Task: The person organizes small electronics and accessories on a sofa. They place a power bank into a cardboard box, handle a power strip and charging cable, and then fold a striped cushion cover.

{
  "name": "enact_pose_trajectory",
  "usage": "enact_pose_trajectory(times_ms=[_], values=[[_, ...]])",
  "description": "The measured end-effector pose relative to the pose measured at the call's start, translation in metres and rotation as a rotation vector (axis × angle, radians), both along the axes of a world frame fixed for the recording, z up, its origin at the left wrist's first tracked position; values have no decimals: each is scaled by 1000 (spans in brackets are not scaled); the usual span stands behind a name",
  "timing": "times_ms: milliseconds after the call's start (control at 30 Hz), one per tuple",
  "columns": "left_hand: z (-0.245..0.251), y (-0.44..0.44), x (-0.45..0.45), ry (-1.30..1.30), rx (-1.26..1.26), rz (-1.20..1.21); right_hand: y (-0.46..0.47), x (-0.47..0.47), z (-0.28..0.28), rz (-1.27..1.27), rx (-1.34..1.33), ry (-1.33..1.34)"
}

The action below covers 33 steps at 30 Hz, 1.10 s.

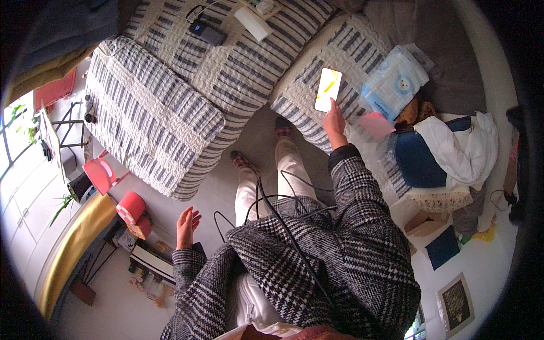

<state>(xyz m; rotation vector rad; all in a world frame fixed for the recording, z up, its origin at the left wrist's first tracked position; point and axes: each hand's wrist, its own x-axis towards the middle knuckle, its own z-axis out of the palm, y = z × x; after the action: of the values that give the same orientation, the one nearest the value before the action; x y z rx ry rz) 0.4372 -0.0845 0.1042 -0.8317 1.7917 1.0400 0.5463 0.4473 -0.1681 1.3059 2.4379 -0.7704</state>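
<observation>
A smartphone [325, 87] with a bright screen shows above the striped quilted cover [293, 100] of the seat ahead. My right hand [334, 123] is at the phone's lower right corner, one digit over the screen's edge. Whether the other fingers grip the phone from beneath is hidden. My left hand [187, 227] is raised at my left side, fingers loosely spread and nothing in it. Black cables [289, 238] run across my lap and over the houndstooth coat [276, 246].
A power bank [207, 33] and a white packet [253, 23] lie on the quilted sofa. To the right are a light-blue plastic pack [395, 83], a white garment [461, 148] and a cardboard box [427, 223]. Red seats [100, 174] and a low white unit [153, 263] stand left.
</observation>
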Motion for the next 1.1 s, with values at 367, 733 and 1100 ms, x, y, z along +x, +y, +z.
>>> enact_pose_trajectory(times_ms=[367,733,1100], values=[[-1,1,-2,-15,10,-13,-1,-3,0,11,-6,18],[-1,4,-2,-2,5,-29,17,10,6,-208,42,197],[-3,7,-5,4,27,-31,18,18,-4,-178,106,251]])
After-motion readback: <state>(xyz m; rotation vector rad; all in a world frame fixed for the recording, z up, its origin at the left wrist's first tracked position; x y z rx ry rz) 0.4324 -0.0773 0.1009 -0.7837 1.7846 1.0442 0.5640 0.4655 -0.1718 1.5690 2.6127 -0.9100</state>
